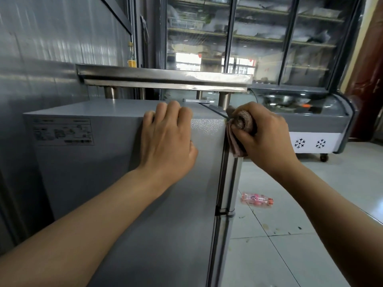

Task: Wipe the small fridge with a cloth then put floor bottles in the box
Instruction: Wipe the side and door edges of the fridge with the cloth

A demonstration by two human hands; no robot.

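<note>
The small grey fridge (99,175) fills the lower left, seen from its side, with a label near its top. My left hand (167,137) grips the fridge's top edge, fingers curled over it. My right hand (267,133) holds a bunched pinkish-brown cloth (238,131) against the upper corner of the fridge door, where the door meets the side. A clear plastic bottle with a pink label (257,200) lies on its side on the tiled floor, to the right of the fridge. No box is in view.
A steel shelf (165,77) on posts hangs just above and behind the fridge top. A glass-door display cooler (259,38) and a low freezer on wheels (310,121) stand at the back right. A metal wall panel (41,48) runs along the left.
</note>
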